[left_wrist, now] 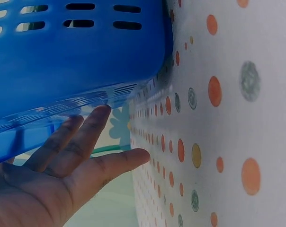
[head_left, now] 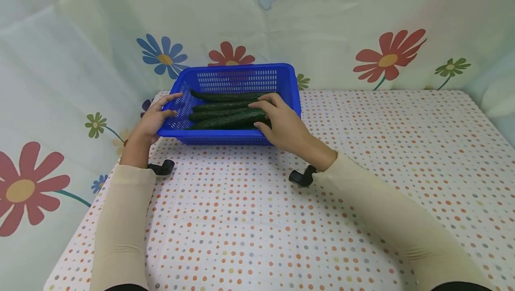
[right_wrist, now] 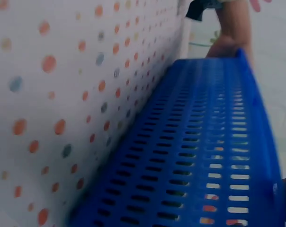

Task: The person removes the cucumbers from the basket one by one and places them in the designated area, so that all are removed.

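Basket (head_left: pixel 237 78): bright blue plastic, walls pierced with rows of small slots.
Cucumbers (head_left: pixel 225 108): dark green, glossy.
Table (head_left: pixel 362 157): white cloth covered with small dots in orange, red, yellow and grey-green.
Backdrop (head_left: pixel 80 36): pale green-white sheet printed with red, blue and olive flowers with yellow centres, plus a light blue butterfly.
Sleeves (head_left: pixel 120 224): plain cream.
Wrist mounts (head_left: pixel 299 177): black.

No readable text, label, brand, number or sign appears anywhere: not on the blue basket (head_left: pixel 237 78), the dotted cloth or the flowered backdrop
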The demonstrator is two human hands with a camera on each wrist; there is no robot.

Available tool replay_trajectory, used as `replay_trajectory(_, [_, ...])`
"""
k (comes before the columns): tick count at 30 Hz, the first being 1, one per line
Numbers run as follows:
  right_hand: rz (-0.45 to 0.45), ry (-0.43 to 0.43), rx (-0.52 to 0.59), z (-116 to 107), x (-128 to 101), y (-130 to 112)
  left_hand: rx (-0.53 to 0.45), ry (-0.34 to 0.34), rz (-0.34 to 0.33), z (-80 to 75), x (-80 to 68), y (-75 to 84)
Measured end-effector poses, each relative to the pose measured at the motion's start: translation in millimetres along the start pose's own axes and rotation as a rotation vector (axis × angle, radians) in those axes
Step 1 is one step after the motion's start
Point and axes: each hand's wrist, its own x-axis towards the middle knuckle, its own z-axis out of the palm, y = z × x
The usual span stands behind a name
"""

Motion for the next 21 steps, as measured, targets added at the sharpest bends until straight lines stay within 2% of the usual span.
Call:
replay_trajectory(3, [0.097,-0.104,-0.024,6,18,3,0.016,-0.008,0.013,0.3,1.6,-2.0])
replay_trajectory(7, [0.17,-0.195,-0.035,13,37,6,0.058,-0.009,0.044,-1.6,1.5,-3.0])
replay_trajectory(11, [0.225,-0.212,-0.185,19,52,13,0.052,-0.019,0.053,-0.8,1.1,-2.3])
replay_trajectory(15, [0.288,-0.288,-0.294,25,60,20,0.01,-0.032,0.044,1.7,1.0,-1.3])
replay_trajectory(18, [0.317,-0.369,-0.252,27,62,24,-0.009,-0.024,0.028,2.1,1.0,-1.7])
replay_trajectory(21, [0.334,-0.4,-0.215,28,62,25,-0.015,-0.009,0.011,1.5,0.9,-2.5])
